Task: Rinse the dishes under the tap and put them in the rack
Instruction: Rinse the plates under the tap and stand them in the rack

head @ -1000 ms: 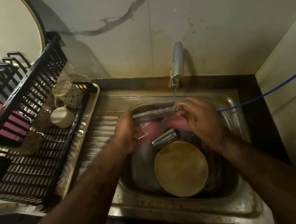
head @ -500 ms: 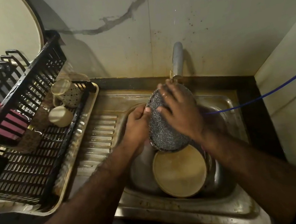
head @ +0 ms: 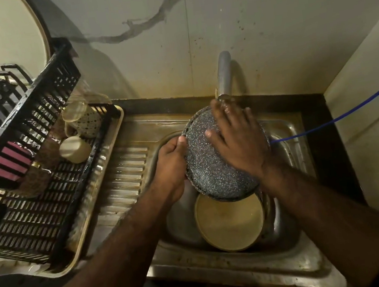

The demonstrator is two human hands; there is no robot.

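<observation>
A dark speckled plate (head: 208, 172) stands tilted on edge over the steel sink (head: 236, 267), just below the tap (head: 224, 73). My left hand (head: 171, 165) grips its left rim with the thumb on the face. My right hand (head: 236, 142) lies flat on the plate's face, fingers spread, fingertips under the tap's mouth. A beige plate (head: 230, 222) lies in the basin beneath. The black dish rack (head: 36, 211) stands at the left.
The rack holds a dotted mug (head: 84, 121), a small cream cup (head: 75, 150) and a large cream plate (head: 0, 35) on its upper tier. It sits on a beige tray (head: 93, 228) beside the ribbed drainboard (head: 125, 173). A blue hose (head: 339, 116) runs from the right wall.
The speckled plate went from level and edge-on under the tap to tilted upright facing me. My right hand moved from its rim onto its face and slid up toward the tap.
</observation>
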